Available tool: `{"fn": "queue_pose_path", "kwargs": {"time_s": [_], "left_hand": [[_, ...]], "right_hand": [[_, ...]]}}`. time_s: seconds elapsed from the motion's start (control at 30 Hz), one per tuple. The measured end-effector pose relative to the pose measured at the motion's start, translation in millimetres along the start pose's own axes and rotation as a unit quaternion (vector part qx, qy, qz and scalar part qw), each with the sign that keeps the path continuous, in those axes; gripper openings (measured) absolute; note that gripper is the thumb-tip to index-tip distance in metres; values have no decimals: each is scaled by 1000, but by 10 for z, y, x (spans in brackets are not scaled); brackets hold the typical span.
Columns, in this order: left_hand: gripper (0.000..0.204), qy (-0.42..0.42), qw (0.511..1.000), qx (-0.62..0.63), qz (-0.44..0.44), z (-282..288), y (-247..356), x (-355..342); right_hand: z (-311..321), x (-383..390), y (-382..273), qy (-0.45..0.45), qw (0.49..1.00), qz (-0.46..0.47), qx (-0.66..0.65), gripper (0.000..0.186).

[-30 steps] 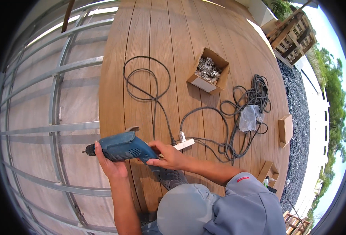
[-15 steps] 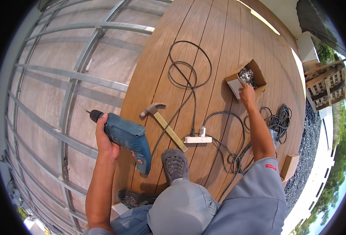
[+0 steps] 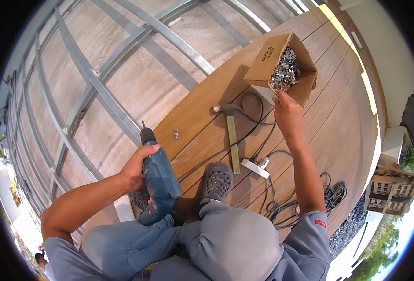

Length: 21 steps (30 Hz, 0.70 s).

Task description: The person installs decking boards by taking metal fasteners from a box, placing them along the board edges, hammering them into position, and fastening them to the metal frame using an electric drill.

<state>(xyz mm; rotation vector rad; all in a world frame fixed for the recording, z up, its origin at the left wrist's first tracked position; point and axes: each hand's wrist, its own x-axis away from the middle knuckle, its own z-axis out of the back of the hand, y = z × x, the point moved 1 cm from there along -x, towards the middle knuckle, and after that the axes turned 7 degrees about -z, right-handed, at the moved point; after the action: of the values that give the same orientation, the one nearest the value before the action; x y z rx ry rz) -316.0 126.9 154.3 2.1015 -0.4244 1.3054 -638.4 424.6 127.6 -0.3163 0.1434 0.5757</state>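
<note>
On a brown wood-plank deck (image 3: 338,112), a person's L hand (image 3: 138,165) wraps round the front of a blue pwr drill (image 3: 161,177) w/ black chuck & thin metal bit, thumb over the top, its grip clamped on the tool. The drill is nr the deck's L edge, bit pointing up & away, handle angled back twd a knee in faded grey-blue cloth (image 3: 237,234). The R hand (image 3: 289,112), arm stretched fwd, has its grip closed on the near rim of an open brown cardboard box (image 3: 268,56) holding a heap of small shiny silver metal clips (image 3: 285,70); can't tell if the box base touches the deck. One small silver metal piece (image 3: 176,133) lies alone on the planks, just beyond the drill. A hammer w/ pale yellow handle & grey steel head (image 3: 233,140) lies btwn the drill & R forearm, its handle end nr a white pwr strip w/ plugs (image 3: 255,168). A tangled black cable (image 3: 335,194) sits to the R, and a grid of silvery metal bars (image 3: 78,58) spans the L side, over a pale floor (image 3: 127,107)
</note>
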Motion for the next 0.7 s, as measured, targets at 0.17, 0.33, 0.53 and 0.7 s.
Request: {"fn": "queue_pose_path", "kwargs": {"time_s": [0.17, 0.33, 0.53, 0.7], "left_hand": [[40, -21, 999, 0, -36, 66, -346, 14], [47, -48, 990, 63, -120, 443, -481, 172], [53, -22, 975, 158, -156, 712, -586, 147], [54, -22, 975, 159, -154, 656, -550, 72]], "right_hand": [[-605, -501, -467, -37, 994, 106, -1, 8], [-1057, -436, -560, -173, 967, 177, 53, 15], [-772, -179, -427, -247, 947, 178, 106, 11], [-500, -132, -353, -306, 941, 119, 83, 17]]}}
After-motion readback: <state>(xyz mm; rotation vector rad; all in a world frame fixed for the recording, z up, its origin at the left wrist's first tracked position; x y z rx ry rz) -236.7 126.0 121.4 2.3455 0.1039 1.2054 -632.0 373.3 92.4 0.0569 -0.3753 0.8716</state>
